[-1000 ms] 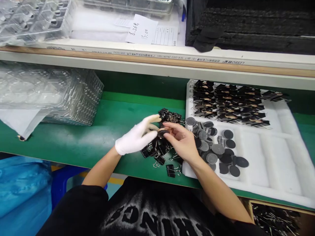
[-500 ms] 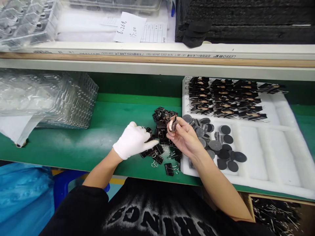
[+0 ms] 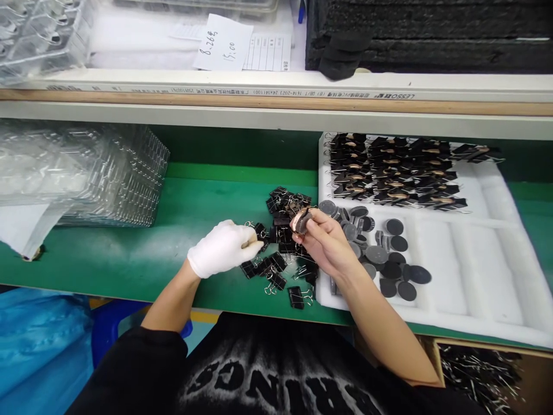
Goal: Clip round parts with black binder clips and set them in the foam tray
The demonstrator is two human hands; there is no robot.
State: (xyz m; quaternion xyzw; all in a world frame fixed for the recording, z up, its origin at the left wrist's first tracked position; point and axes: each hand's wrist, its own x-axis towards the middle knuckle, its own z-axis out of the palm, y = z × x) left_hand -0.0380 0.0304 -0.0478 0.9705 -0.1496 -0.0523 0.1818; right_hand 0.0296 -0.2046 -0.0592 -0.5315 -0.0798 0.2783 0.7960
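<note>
My left hand [image 3: 224, 249], in a white glove, is closed with thumb and fingers pinched at a black binder clip [image 3: 261, 231] on the left edge of a loose heap. Its fingertips partly hide that clip. Between the thumb and fingers of my bare right hand [image 3: 326, 239] is a dark round disc with a copper-coloured piece [image 3: 301, 221], held above the heap of binder clips [image 3: 283, 233]. One binder clip [image 3: 296, 297] lies apart, close to the bench's front edge. Several grey and black discs [image 3: 377, 254] are scattered beside my right hand on a white foam tray [image 3: 458, 271].
Rows of clipped pieces [image 3: 393, 167] fill the tray's back. Stacked clear plastic trays [image 3: 82, 173] stand left on the green bench [image 3: 129, 253]. A shelf edge [image 3: 276, 118] crosses above. Below right, a box [image 3: 479, 374] holds more clips. A blue stool [image 3: 106, 328] is lower left.
My left hand has drawn slightly left and down, its extended thumb closing against the fingers. My right hand keeps its place, with the disc turned a little. The view has shifted slightly.
</note>
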